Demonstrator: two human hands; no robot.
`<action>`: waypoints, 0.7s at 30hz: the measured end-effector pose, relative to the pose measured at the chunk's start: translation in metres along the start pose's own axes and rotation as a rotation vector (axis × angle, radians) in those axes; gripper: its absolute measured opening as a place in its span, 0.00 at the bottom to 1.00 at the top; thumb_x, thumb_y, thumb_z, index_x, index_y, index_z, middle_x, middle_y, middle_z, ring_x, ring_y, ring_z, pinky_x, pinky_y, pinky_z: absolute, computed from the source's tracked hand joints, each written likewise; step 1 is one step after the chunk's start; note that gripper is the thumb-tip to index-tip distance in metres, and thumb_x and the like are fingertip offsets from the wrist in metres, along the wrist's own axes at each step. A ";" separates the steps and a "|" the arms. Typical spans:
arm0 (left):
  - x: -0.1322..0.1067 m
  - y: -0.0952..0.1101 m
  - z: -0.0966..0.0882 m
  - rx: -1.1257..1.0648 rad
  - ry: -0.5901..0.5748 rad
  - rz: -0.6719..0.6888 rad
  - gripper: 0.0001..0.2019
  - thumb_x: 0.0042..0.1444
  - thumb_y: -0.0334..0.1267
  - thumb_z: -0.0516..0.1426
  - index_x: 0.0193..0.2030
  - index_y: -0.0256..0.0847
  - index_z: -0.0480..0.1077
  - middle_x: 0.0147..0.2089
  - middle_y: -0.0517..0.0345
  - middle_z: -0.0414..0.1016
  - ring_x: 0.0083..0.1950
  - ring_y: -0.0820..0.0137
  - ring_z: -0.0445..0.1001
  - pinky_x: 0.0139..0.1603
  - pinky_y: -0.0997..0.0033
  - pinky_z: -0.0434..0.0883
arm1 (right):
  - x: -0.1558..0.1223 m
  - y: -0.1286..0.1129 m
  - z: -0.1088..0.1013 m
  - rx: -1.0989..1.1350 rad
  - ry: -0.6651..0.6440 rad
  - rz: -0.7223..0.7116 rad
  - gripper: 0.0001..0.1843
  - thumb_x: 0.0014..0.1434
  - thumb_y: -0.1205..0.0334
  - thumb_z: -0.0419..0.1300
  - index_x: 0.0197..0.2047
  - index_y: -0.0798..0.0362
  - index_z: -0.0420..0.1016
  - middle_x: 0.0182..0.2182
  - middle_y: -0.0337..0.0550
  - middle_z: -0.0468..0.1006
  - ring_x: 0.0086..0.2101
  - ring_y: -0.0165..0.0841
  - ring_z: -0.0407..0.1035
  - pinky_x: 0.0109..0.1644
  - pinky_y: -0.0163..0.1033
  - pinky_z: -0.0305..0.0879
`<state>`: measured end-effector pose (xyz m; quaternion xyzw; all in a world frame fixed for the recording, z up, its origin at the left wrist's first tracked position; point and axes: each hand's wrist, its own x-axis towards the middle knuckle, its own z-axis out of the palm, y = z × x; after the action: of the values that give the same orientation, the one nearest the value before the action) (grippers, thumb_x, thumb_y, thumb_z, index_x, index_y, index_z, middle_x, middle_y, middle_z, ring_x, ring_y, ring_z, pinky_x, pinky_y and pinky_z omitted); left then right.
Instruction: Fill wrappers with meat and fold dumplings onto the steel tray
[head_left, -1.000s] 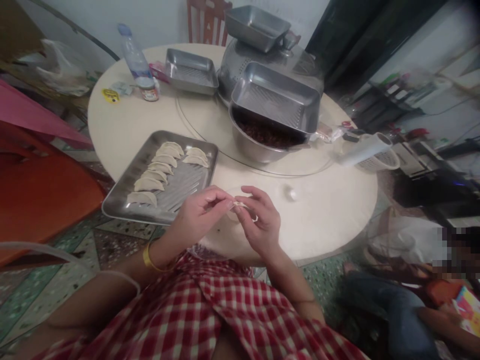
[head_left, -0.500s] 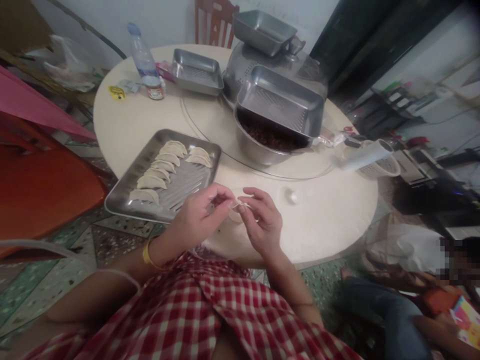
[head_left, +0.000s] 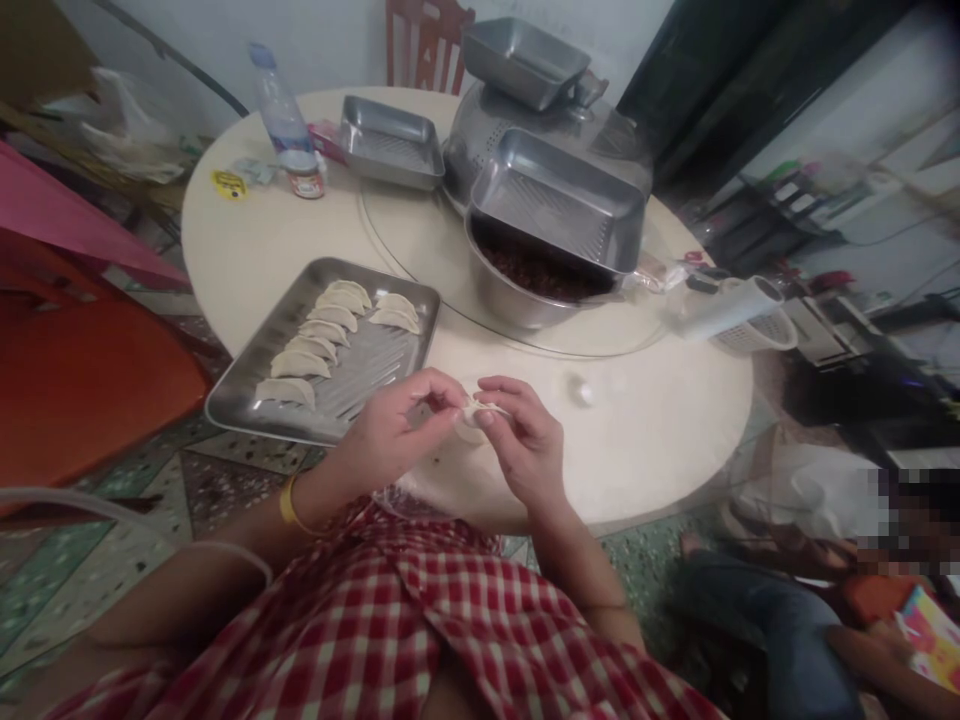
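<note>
Between my two hands is a pale dumpling (head_left: pixel 474 408), held up over the near edge of the table. My left hand (head_left: pixel 409 425) pinches its left end between thumb and fingertips. On the other side, my right hand (head_left: pixel 525 435) grips its edge with thumb and index finger. Fingers cover most of the dumpling. To the left lies a metal tray (head_left: pixel 262 432) with folded dumplings (head_left: pixel 301 362) in a long row and a couple more (head_left: pixel 396 312) beside it. A small white object (head_left: pixel 582 390) rests right of my hands.
A steel bowl (head_left: pixel 510 300) of dark filling stands further back, partly under a metal pan (head_left: pixel 555 200). Behind are a large perforated metal cover (head_left: pixel 465 130), another pan (head_left: pixel 394 145), a bottle (head_left: pixel 285 120) and a jar (head_left: pixel 306 183). Someone in jeans (head_left: pixel 787 620) sits at the right.
My fingers have shifted slightly along the dumpling's edge, and a little more of it shows. The whole view has drifted a little; the tray's dumplings lie as before.
</note>
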<state>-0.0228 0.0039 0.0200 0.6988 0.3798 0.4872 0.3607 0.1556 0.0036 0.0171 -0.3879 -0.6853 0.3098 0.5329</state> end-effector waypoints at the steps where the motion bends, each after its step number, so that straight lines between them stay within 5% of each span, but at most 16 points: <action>1: 0.000 -0.002 0.000 -0.036 -0.003 0.002 0.03 0.62 0.33 0.55 0.40 0.42 0.70 0.40 0.58 0.76 0.42 0.71 0.76 0.43 0.72 0.72 | 0.000 0.000 0.000 0.012 -0.002 0.008 0.08 0.61 0.64 0.63 0.42 0.45 0.80 0.43 0.43 0.79 0.44 0.31 0.76 0.42 0.37 0.76; 7: 0.002 0.002 -0.004 -0.011 -0.042 0.099 0.05 0.61 0.32 0.56 0.41 0.42 0.73 0.44 0.57 0.77 0.48 0.70 0.75 0.50 0.70 0.71 | 0.001 -0.003 0.000 -0.024 0.010 0.013 0.06 0.62 0.61 0.61 0.41 0.47 0.80 0.43 0.44 0.79 0.43 0.31 0.75 0.33 0.33 0.74; 13: 0.004 0.012 -0.010 0.013 -0.011 -0.169 0.06 0.61 0.39 0.57 0.41 0.44 0.74 0.37 0.60 0.78 0.37 0.71 0.75 0.40 0.72 0.73 | -0.001 -0.008 -0.002 -0.162 0.013 -0.092 0.06 0.62 0.63 0.60 0.40 0.49 0.79 0.43 0.46 0.79 0.44 0.34 0.75 0.31 0.33 0.74; 21: 0.013 0.024 -0.018 0.170 -0.127 -0.157 0.06 0.60 0.39 0.56 0.36 0.43 0.74 0.34 0.61 0.77 0.36 0.72 0.74 0.38 0.73 0.72 | -0.002 -0.007 0.002 -0.251 0.028 -0.171 0.07 0.62 0.66 0.59 0.41 0.50 0.78 0.45 0.47 0.78 0.38 0.31 0.76 0.33 0.35 0.77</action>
<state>-0.0329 0.0071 0.0517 0.7244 0.4495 0.3784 0.3605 0.1530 -0.0020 0.0215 -0.3959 -0.7418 0.1695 0.5140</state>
